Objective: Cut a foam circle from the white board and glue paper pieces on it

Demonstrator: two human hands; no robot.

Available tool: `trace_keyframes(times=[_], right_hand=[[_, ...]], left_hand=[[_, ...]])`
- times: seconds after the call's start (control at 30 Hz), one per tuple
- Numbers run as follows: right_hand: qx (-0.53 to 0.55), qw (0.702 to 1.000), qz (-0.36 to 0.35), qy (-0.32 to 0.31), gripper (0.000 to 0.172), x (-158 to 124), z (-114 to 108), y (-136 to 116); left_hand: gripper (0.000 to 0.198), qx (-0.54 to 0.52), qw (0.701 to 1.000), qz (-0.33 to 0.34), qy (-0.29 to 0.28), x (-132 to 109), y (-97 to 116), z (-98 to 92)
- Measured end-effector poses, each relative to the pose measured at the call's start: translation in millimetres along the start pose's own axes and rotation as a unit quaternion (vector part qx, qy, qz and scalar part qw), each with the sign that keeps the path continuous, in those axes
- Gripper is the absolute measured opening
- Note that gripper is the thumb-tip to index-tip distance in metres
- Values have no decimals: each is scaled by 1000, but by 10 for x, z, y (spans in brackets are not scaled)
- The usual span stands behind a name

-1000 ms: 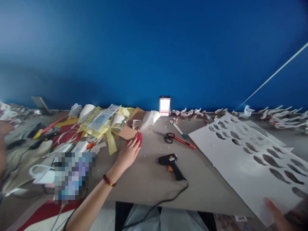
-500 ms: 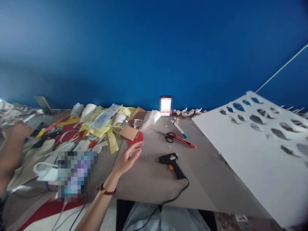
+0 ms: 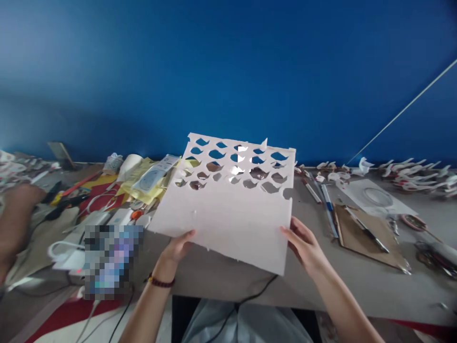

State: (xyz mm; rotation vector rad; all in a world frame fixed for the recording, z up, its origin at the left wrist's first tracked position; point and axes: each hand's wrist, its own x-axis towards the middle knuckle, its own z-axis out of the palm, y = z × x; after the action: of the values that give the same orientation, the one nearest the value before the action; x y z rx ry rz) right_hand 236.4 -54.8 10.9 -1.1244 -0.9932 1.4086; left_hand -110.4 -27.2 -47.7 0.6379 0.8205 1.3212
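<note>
A white foam-like board (image 3: 228,216) is held up over the table in front of me, tilted with its far edge higher. Several rows of bird- or leaf-shaped holes are cut through its far half; the near half is whole. My left hand (image 3: 178,245) grips its near edge, thumb on top and fingers hidden beneath. My right hand (image 3: 303,240) pinches its right edge, thumb on the upper face. Behind the board, the glue gun, scissors and red cutter are hidden; only the black cord (image 3: 259,290) shows below it.
A co-worker's arm (image 3: 17,224) is at far left, near cables and a phone-like blurred device (image 3: 112,259). Yellow paper (image 3: 143,183) lies left of the board. To the right are a brown clipboard-like piece (image 3: 364,238), pens (image 3: 328,209) and several white bird-shaped cutouts (image 3: 417,174) along the blue wall (image 3: 228,71).
The board has swung from the right to the middle, now covering the glue gun and scissors. My left hand has closed on its near edge; my right hand has come into view holding it.
</note>
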Motion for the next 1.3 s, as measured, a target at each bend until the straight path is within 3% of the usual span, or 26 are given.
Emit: trace_keyframes(times=[0.1, 0.2, 0.3, 0.4, 0.47, 0.53, 0.7, 0.93, 1.03, 1.13, 1.3], right_hand=[[-43, 996, -23, -69, 48, 220, 49, 4], [-187, 974, -100, -82, 45, 527, -9, 24], [-392, 895, -204, -54, 31, 850, -49, 79], [-496, 808, -287, -137, 30, 1123, 4, 165], [-539, 765, -309, -169, 31, 1258, 75, 229], [-582, 737, -304, -161, 31, 1347, 135, 288], [-639, 721, -251, -94, 34, 1382, 66, 360], [-669, 711, -213, 30, 35, 1354, -496, 281], [-675, 707, -208, 38, 34, 1406, -773, 249], [-697, 681, -225, 25, 33, 1471, -1026, 215], [-722, 668, -176, 47, 28, 1551, -1323, 117]], left_hand=[[21, -36, 999, -8, 3, 13, 83, -71], [30, -109, 993, 45, 9, 30, 183, -109], [36, -144, 986, 82, 4, 32, 240, -118], [38, -145, 984, 105, 5, 15, 265, -89], [38, -139, 983, 122, 14, -1, 281, -60], [38, -135, 981, 137, 28, -14, 298, -40], [36, -146, 976, 148, 67, -19, 333, -36], [38, -149, 970, 175, 74, -20, 364, -5], [38, -152, 971, 171, 74, -23, 375, 5], [39, -150, 971, 168, 82, -22, 376, 18], [39, -134, 974, 162, 83, -27, 380, 59]])
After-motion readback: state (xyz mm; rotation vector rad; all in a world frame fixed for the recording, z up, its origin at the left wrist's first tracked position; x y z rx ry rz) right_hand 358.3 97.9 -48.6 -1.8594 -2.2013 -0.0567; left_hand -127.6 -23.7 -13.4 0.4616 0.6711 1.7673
